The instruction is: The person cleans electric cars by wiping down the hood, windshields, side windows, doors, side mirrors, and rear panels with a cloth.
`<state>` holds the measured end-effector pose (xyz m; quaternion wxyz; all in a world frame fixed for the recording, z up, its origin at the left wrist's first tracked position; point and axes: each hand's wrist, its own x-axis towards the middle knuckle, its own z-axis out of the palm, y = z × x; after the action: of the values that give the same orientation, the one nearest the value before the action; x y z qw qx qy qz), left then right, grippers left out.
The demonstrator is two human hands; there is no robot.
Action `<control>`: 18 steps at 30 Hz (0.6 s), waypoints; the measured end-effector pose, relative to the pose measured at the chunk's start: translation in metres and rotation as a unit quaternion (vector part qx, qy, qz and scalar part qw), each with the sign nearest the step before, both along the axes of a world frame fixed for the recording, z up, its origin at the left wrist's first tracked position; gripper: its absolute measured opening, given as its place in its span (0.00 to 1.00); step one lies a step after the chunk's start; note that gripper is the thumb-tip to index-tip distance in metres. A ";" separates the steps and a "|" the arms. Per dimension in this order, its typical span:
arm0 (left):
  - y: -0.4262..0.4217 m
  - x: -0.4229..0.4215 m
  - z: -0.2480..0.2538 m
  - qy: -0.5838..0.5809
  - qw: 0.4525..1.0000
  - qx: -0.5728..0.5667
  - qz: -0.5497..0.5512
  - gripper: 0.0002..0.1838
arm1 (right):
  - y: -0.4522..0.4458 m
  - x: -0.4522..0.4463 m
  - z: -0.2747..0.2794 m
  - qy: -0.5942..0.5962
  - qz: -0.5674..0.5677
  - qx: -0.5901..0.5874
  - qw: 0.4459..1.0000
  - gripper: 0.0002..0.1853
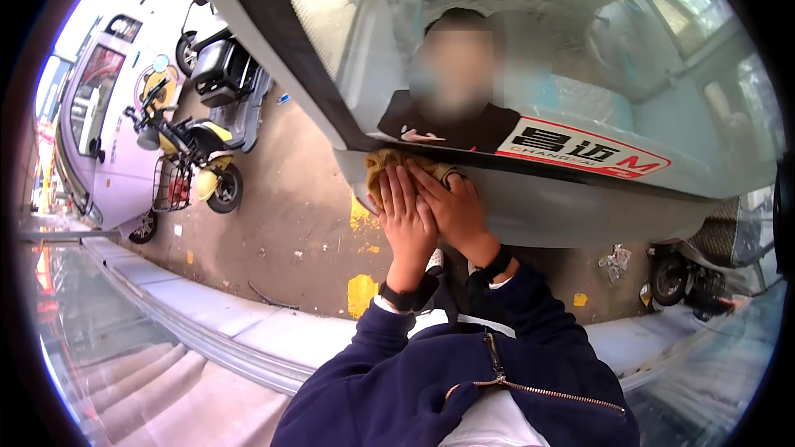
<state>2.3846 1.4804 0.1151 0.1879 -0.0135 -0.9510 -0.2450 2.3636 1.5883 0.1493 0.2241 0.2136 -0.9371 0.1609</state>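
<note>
A bunched brown-yellow cloth [383,167] lies against the grey panel just below the vehicle's window edge. My left hand [406,217] rests on it, fingers stretched out and flat, pointing up at the glass. Beside it, overlapping at the thumbs, my right hand [460,213] presses the cloth's right part with its fingers partly curled. Both hands touch the cloth, and its underside is hidden. To the right, on the lower glass, sits a white sticker [584,149] with a red border and large dark characters.
The glass [563,50] mirrors a person in a dark shirt. A scooter with a yellow front [217,178] and a pale purple vehicle [124,108] stand at left. A wheel [669,278] shows at right. Behind me runs a pale ledge [273,335].
</note>
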 end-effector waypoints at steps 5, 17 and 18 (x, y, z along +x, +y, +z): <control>0.025 0.011 0.003 -0.002 0.998 -0.008 -0.065 0.32 | 0.026 0.019 -0.009 0.026 -0.043 0.020 0.999 0.21; 0.173 0.026 -0.011 0.085 0.994 0.004 -0.070 0.33 | 0.183 0.038 -0.011 0.020 0.030 -0.017 0.999 0.14; 0.194 0.031 -0.011 0.084 0.994 -0.001 -0.066 0.33 | 0.205 0.043 -0.010 0.031 0.013 -0.022 0.999 0.14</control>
<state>2.4152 1.6740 0.1043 0.2510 -0.0968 -0.9290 -0.2543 2.4065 1.7930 0.1391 0.2558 0.2259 -0.9231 0.1772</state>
